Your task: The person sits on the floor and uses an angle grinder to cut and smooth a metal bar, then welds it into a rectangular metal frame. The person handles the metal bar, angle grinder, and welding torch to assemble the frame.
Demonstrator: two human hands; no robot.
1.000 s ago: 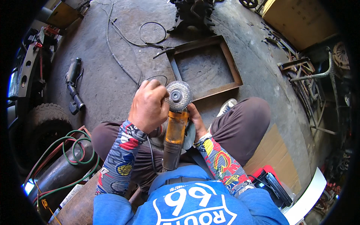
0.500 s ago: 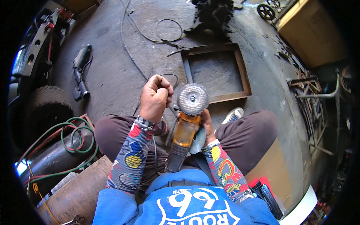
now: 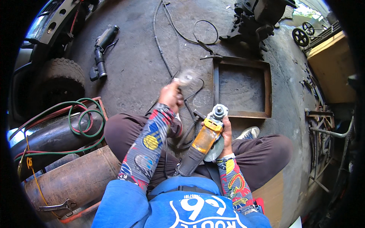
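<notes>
Left hand (image 3: 172,96), centre of view: we see the fingers closed and pinching the edge of a round disc (image 3: 189,77). Disc is motion-blurred, so we can't make out its surface. It sits just above the hand, well apart from the grinder.

Right hand (image 3: 227,136), right of centre: we have it wrapped round the side of the yellow and grey grinder (image 3: 205,141), gripping near the head. Grinder is tilted, head up and to the right, back end down against the lap. Bare spindle (image 3: 218,110) faces us at the top. A pale disc (image 3: 216,149) shows partly between grinder and right hand; we can't tell what holds it.

Around: rectangular metal frame (image 3: 268,89) flat on the floor (image 3: 133,72), upper right, with a clamp (image 3: 207,50) at its top left corner. Dark cable (image 3: 161,53) runs down from top centre. Black pipe piece (image 3: 102,51) lies upper left, near a tyre (image 3: 62,78). Lower left, we get green hose (image 3: 84,131) looped over a dark cylinder (image 3: 51,131), rusty cylinder (image 3: 76,173) just below.
</notes>
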